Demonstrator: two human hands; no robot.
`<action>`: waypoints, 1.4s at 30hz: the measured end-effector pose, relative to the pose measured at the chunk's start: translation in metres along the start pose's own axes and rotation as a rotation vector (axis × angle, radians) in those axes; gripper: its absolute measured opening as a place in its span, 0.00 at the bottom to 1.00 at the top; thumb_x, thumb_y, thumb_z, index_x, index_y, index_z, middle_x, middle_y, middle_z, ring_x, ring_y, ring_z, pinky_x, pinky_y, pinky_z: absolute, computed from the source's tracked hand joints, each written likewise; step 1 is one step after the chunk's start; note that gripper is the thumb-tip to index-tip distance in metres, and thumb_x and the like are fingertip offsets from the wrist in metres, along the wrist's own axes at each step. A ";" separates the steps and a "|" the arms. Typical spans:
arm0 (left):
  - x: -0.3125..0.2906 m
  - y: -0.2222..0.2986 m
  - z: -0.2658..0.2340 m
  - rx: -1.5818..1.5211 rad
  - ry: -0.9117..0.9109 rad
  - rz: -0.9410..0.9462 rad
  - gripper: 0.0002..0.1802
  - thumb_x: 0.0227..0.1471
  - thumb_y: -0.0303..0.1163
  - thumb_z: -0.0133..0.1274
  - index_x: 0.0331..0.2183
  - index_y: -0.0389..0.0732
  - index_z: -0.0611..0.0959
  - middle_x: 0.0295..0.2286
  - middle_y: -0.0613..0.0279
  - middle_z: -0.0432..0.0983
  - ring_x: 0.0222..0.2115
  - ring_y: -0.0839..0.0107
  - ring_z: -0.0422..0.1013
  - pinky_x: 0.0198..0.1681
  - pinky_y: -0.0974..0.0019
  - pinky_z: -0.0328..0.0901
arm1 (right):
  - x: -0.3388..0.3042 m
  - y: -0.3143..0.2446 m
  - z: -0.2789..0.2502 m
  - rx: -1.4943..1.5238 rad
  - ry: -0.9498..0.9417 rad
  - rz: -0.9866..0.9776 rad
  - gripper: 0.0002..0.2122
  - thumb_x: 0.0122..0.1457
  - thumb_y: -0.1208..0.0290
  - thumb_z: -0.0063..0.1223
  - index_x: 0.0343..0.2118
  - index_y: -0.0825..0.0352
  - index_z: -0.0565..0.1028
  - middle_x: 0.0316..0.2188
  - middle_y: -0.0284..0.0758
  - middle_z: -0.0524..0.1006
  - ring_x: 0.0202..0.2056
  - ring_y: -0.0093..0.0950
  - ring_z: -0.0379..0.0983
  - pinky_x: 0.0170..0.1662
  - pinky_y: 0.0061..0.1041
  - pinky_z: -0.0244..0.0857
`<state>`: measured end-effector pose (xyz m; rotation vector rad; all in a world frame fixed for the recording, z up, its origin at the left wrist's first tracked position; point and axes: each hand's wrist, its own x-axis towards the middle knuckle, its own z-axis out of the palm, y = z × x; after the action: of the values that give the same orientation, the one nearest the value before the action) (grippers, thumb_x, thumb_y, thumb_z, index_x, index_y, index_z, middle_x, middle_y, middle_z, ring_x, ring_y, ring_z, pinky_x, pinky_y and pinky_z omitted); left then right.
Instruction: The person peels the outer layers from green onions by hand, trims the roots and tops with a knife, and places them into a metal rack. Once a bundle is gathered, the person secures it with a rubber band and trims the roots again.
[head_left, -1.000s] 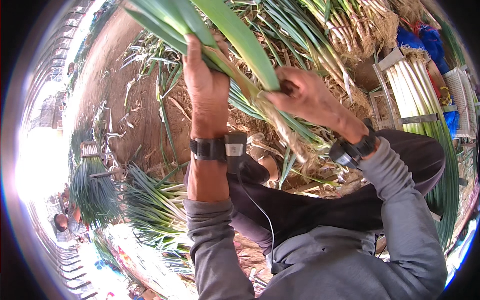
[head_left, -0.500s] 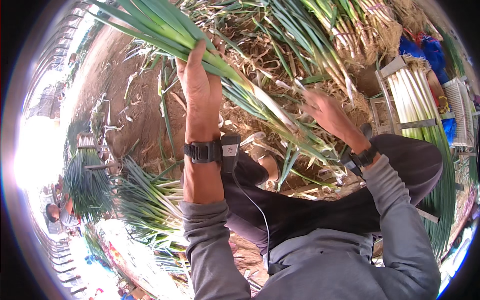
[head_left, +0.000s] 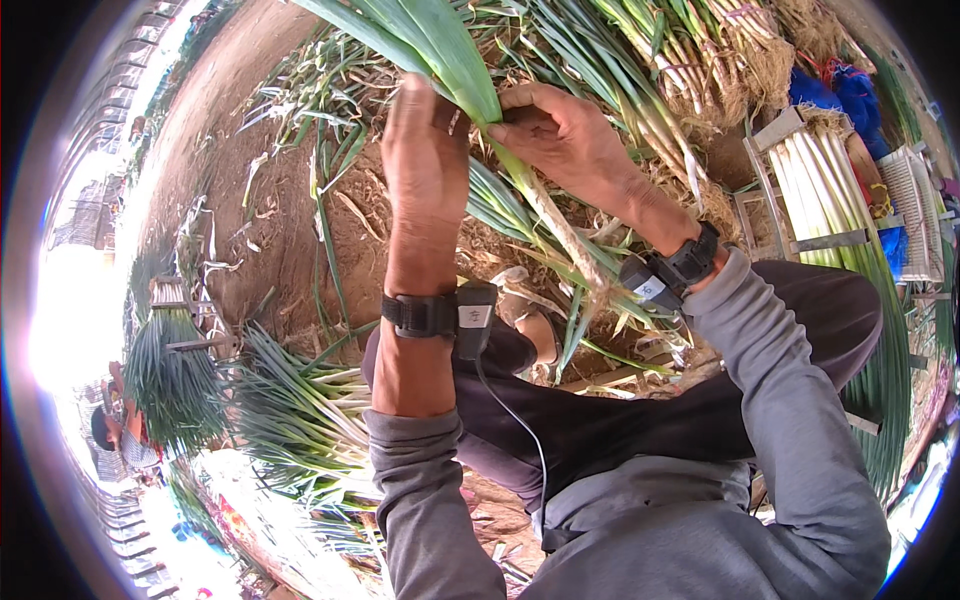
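Note:
One long green onion (head_left: 545, 215) slants in front of me, its broad leaves (head_left: 440, 45) at the top and its roots lower right, above the litter. My left hand (head_left: 425, 155) is closed around the leaf end, its fingers partly hidden and slightly blurred. Close beside it, my right hand (head_left: 570, 145) pinches the same stalk where the leaves join, thumb and forefinger pressed together. Below the hands, more green onion leaves (head_left: 495, 200) lie on the ground.
Unpeeled green onions with roots (head_left: 690, 70) lie at the far right. A rack (head_left: 775, 130) holds pale stalks to my right; another bundle (head_left: 175, 360) stands at left. Loose green onions (head_left: 300, 410) lie near my left arm. Blue plastic (head_left: 850, 100) and a person (head_left: 110, 430) are farther off.
My right hand has moved up and left from beside the root end to pinch the stalk by my left hand. The onion has shifted right and hangs more steeply.

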<state>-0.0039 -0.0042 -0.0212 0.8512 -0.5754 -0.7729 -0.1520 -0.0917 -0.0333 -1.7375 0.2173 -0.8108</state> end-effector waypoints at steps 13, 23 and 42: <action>0.002 -0.035 0.024 -0.150 0.034 0.104 0.12 0.63 0.34 0.52 0.44 0.36 0.76 0.38 0.57 0.78 0.36 0.69 0.75 0.40 0.66 0.73 | 0.002 -0.008 -0.016 0.149 -0.063 0.132 0.10 0.54 0.72 0.68 0.35 0.68 0.77 0.31 0.30 0.80 0.33 0.19 0.75 0.40 0.19 0.72; 0.014 -0.022 0.020 -0.054 0.055 0.061 0.10 0.52 0.21 0.61 0.37 0.40 0.79 0.29 0.66 0.77 0.31 0.74 0.74 0.38 0.69 0.70 | -0.029 -0.019 -0.013 -0.085 -0.007 -0.018 0.09 0.60 0.71 0.60 0.39 0.70 0.76 0.28 0.32 0.78 0.26 0.18 0.74 0.32 0.20 0.73; 0.019 0.013 -0.004 -0.015 0.228 0.256 0.14 0.51 0.19 0.60 0.37 0.43 0.75 0.27 0.64 0.74 0.25 0.73 0.71 0.27 0.68 0.68 | -0.186 0.103 -0.058 -0.477 -0.463 0.583 0.14 0.58 0.68 0.56 0.43 0.73 0.74 0.32 0.45 0.78 0.31 0.36 0.77 0.38 0.35 0.71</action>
<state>0.0153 -0.0114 -0.0101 0.8195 -0.4635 -0.4397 -0.2994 -0.0722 -0.1952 -2.0946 0.6013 0.0880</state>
